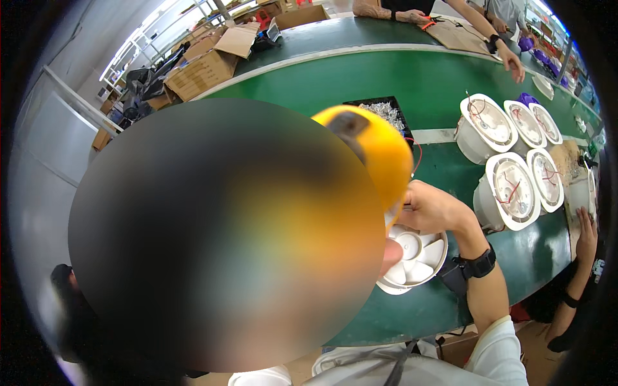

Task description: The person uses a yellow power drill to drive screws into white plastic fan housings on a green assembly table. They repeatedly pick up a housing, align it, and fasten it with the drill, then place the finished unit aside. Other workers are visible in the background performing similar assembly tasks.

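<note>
White fan [415, 257] — right fingers [412, 209] curled atop

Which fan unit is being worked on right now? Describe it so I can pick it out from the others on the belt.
Start at the green conveyor belt and follow it to its near edge. There the right hand rests on a round white plastic fan housing, just under the yellow tool. Unlike the wired white units to its right, it shows its blades face-up.
</note>
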A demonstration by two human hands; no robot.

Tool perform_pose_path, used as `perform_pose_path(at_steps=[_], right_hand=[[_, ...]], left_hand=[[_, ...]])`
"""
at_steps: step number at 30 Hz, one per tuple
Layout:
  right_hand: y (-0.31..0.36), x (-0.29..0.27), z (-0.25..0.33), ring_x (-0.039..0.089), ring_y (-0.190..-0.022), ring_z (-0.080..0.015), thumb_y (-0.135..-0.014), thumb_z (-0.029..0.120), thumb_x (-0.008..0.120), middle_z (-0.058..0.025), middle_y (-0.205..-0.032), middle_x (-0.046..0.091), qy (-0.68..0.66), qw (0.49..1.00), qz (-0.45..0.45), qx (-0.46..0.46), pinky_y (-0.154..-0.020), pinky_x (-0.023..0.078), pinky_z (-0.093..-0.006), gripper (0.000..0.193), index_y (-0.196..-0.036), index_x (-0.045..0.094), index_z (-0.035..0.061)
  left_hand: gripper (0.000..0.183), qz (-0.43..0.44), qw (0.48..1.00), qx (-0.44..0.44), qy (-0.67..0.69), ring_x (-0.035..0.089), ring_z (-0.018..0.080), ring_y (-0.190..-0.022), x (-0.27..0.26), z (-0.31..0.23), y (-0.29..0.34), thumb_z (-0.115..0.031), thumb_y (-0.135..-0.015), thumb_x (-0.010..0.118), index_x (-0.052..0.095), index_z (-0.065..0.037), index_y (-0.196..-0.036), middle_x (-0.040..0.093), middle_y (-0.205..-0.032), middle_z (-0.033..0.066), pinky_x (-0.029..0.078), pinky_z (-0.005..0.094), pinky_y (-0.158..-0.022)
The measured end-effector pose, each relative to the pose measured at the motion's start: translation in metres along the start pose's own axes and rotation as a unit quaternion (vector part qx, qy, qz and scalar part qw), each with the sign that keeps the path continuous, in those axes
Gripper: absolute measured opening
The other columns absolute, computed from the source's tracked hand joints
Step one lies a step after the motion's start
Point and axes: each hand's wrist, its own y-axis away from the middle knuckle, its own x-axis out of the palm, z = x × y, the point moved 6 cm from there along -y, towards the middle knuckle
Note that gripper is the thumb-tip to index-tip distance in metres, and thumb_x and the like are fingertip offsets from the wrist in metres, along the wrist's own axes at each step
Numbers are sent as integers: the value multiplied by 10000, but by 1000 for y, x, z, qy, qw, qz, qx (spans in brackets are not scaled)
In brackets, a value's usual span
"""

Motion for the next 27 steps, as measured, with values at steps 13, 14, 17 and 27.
perform_pose_path(at_steps=[13,14,17,27], right_hand=[[0,-2,-2,660,-817,-227,-833,67,602,-105,-886,690,-27,999,0,27,-750,505,-310,115,-922,666,32],[-1,-1,-2,660,-819,-232,-830,78,608,-110,-881,689,-35,999,-6,19,-745,502,-319,117,-921,663,30],[-1,-4,-6,657,-808,-242,-830,83,607,-126,-864,683,-11,998,-34,44,-728,500,-327,119,-917,657,20],[32,-34,9,621,-742,-380,-807,92,573,-176,-751,643,250,923,-240,168,-715,499,-438,143,-924,589,11]], left_hand=[[546,-21,993,106,39,547,137,-603,-22,-8,-4,-329,-745,728,469,-9,-1102,525,-929,98,447,237,-509],[540,-23,991,114,63,552,132,-621,-25,-8,-4,-278,-752,749,459,-10,-1122,517,-1016,109,450,231,-512],[573,-27,986,142,78,553,130,-612,-34,-6,-8,-314,-757,763,451,-9,-1127,508,-1095,123,447,227,-490],[747,-35,986,152,-52,468,183,-397,-36,-36,-11,-684,-807,511,387,3,-1072,516,-575,106,402,291,-369]])
